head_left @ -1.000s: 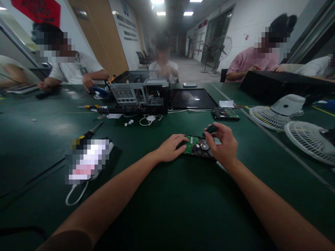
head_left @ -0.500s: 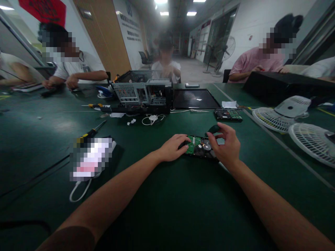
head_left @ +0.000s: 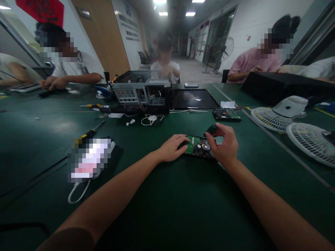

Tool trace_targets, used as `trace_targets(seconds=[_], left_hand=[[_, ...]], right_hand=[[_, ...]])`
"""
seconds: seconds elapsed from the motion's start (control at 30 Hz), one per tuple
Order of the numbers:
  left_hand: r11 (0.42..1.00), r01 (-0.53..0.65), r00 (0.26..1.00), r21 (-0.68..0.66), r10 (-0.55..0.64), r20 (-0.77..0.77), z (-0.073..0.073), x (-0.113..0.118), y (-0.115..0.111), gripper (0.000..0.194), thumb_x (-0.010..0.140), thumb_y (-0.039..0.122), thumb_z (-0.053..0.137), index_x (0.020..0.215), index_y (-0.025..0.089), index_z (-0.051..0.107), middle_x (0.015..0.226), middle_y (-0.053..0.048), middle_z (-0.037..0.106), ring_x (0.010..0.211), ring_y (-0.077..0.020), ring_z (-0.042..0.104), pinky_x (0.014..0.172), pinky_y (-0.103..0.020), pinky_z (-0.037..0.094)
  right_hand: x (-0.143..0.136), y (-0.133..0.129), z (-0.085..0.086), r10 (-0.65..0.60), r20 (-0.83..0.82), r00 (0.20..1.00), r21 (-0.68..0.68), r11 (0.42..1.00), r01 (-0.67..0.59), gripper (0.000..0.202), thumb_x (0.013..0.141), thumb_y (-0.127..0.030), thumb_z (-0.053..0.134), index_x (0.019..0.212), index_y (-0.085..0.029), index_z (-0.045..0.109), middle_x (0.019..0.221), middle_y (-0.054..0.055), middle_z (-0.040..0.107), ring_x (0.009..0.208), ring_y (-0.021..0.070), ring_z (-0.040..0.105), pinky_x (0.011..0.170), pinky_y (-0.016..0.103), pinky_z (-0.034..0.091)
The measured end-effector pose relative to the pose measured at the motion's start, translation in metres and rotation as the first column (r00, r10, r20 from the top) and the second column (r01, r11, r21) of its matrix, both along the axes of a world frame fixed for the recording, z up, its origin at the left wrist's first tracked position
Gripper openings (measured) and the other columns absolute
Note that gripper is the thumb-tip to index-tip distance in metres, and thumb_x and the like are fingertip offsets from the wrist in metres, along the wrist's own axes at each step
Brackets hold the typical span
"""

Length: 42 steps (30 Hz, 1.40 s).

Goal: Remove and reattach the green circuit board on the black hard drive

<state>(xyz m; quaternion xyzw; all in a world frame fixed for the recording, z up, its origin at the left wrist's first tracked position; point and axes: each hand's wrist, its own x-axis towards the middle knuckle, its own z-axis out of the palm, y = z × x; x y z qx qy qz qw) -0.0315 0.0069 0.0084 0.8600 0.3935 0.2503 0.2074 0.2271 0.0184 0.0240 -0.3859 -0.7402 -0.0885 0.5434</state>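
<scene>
A hard drive (head_left: 197, 148) lies on the green table with its green circuit board facing up. My left hand (head_left: 174, 148) grips its left end, fingers over the top edge and thumb on the near side. Above the drive's right part, my right hand (head_left: 225, 143) pinches the dark green handle of what looks like a screwdriver (head_left: 210, 130). Its tip points down toward the board, but I cannot tell whether it touches. The right hand partly covers the drive's right end.
Beyond the hands stand an opened computer case (head_left: 141, 92), a flat black panel (head_left: 195, 99) and a second hard drive (head_left: 227, 115). White fan parts (head_left: 277, 111) lie right; a yellow-black screwdriver (head_left: 89, 134) and a phone (head_left: 90, 158) with a cable lie left. Co-workers sit across the table.
The right hand's grip and the dark handle have tilted very slightly. My left hand stays on the hard drive. The whole view has shifted a little to the left.
</scene>
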Motion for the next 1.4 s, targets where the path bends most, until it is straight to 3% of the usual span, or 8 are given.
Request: trace_targets(seconds=[0.3,0.53,1.17,1.4], left_hand=[[1.0,-0.006,1.0,0.016,0.006,0.0,-0.004,0.0,0.001,0.032,0.102,0.036,0.051,0.132,0.026,0.058,0.147,-0.008,0.054,0.141,-0.0269,0.045,0.118,-0.051,0.04],[1.0,-0.003,1.0,0.025,0.002,0.004,-0.004,0.001,0.0,0.033,0.102,0.035,0.051,0.133,0.025,0.058,0.146,-0.01,0.055,0.14,-0.0265,0.046,0.118,-0.05,0.039],[1.0,-0.01,1.0,0.02,0.01,-0.002,0.0,0.001,-0.001,0.034,0.102,0.035,0.051,0.133,0.025,0.058,0.146,-0.009,0.055,0.14,-0.0263,0.046,0.118,-0.05,0.04],[0.998,-0.06,0.997,0.001,0.06,0.042,-0.007,0.001,0.002,0.054,0.1,0.04,0.053,0.149,0.019,0.043,0.144,-0.015,0.055,0.134,-0.0293,0.052,0.115,-0.05,0.044]], right_hand=[[0.001,0.006,-0.007,-0.006,0.024,1.0,-0.033,0.999,0.007,0.066,0.093,-0.026,0.067,0.152,-0.026,0.037,0.122,0.011,0.062,0.095,0.0243,0.068,0.083,0.046,0.062],[0.001,0.007,-0.005,0.025,0.077,0.997,0.067,0.997,-0.03,0.066,0.091,-0.026,0.072,0.148,-0.028,0.04,0.134,0.013,0.058,0.102,0.0245,0.068,0.077,0.041,0.066],[0.003,0.002,0.005,-0.028,0.135,0.99,0.116,0.993,0.013,0.058,0.092,-0.027,0.07,0.144,-0.029,0.045,0.125,0.01,0.058,0.096,0.0217,0.067,0.075,0.037,0.064],[0.005,0.002,0.005,-0.084,0.179,0.98,0.136,0.989,0.06,0.06,0.091,-0.029,0.071,0.145,-0.029,0.045,0.123,0.011,0.059,0.098,0.0238,0.065,0.077,0.04,0.063]])
